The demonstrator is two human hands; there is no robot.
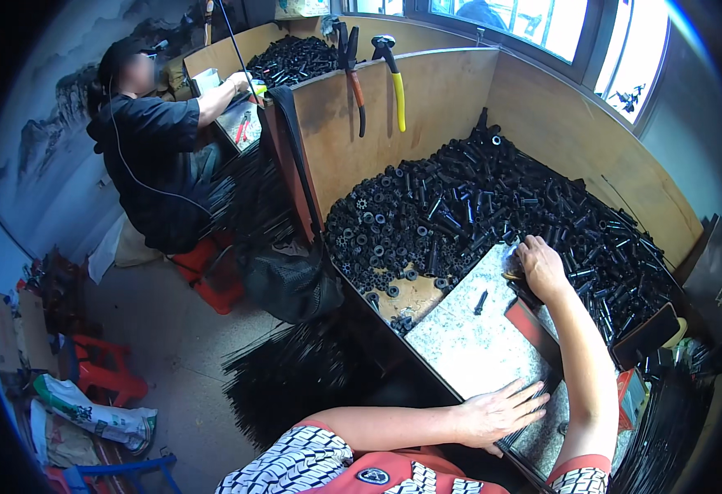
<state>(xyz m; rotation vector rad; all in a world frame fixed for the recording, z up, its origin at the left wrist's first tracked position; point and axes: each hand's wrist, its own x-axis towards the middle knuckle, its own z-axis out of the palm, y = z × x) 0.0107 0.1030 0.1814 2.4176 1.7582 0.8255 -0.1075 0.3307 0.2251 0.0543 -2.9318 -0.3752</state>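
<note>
A light speckled board (464, 342) lies in front of me. My left hand (497, 414) rests along its near side, fingers stretched out and holding nothing. My right hand (540, 265) is at the far end of the board, beside the heap. Its fingers are bent down and closed; what they hold is hidden, though something dark shows by the fingertips. One small black bolt-like part (480, 302) lies alone on the board. Beyond it spreads a heap of black tubular parts (558, 210), with black toothed rings (369, 235) gathered at its left.
Wooden panels (435, 95) wall in the heap. Orange-handled pliers (355, 86) and yellow-handled pincers (394, 86) hang on the left panel. A dark phone-like slab (645, 336) stands at right. Black rods (283, 375) bunch below left. A co-worker (151, 140) sits at another bench.
</note>
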